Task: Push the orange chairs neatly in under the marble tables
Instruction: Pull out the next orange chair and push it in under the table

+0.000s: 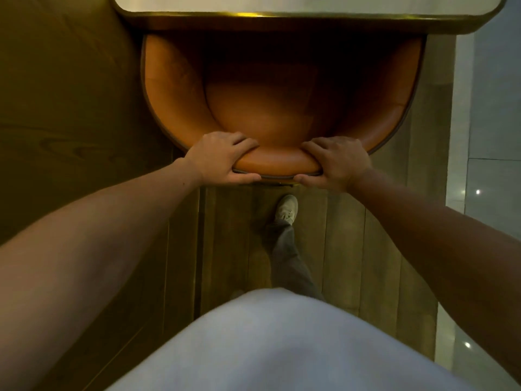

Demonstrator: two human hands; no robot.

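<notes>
An orange leather tub chair [270,114] stands straight below me, its front tucked under the marble table [307,2], whose brass-coloured rim runs across the top. The curved backrest faces me. My left hand [222,158] grips the backrest's top edge left of centre, fingers over the inside and thumb along the outer seam. My right hand [335,162] holds the same edge right of centre in the same way. The front of the seat is hidden in shadow beneath the table.
Wooden floorboards [352,249] lie under me, with my shoe [286,208] stepping forward just behind the chair. A dark wooden panel [70,108] fills the left side. Pale polished floor tiles [493,136] run along the right.
</notes>
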